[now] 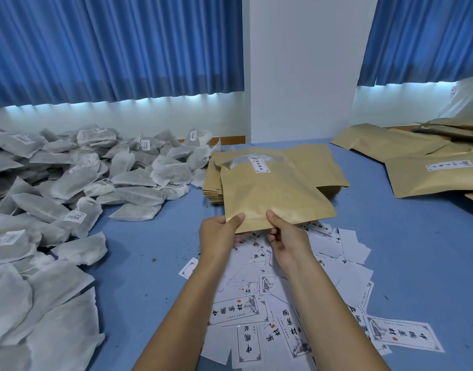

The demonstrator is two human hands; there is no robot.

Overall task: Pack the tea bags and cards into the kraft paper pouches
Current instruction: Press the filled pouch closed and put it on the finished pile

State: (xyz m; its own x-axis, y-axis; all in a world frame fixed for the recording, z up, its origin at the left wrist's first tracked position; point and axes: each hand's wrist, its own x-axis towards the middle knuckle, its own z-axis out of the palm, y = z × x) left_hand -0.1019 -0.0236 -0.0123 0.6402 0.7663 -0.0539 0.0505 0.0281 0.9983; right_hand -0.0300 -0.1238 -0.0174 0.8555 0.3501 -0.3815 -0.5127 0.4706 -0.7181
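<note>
A kraft paper pouch (272,191) with a clear window and a white card showing through it is held above the blue table. My left hand (219,234) pinches its near edge with the thumb on top. My right hand (286,236) pinches the same edge just to the right. Behind it lies a stack of empty kraft pouches (321,162). A big heap of white tea bags (69,183) covers the left side. Printed white cards (296,303) lie scattered under my forearms.
Filled kraft pouches (428,175) are piled at the far right. The blue table (149,250) shows between the tea bags and the cards, with small tea crumbs on it. Blue curtains and a white wall stand behind the table.
</note>
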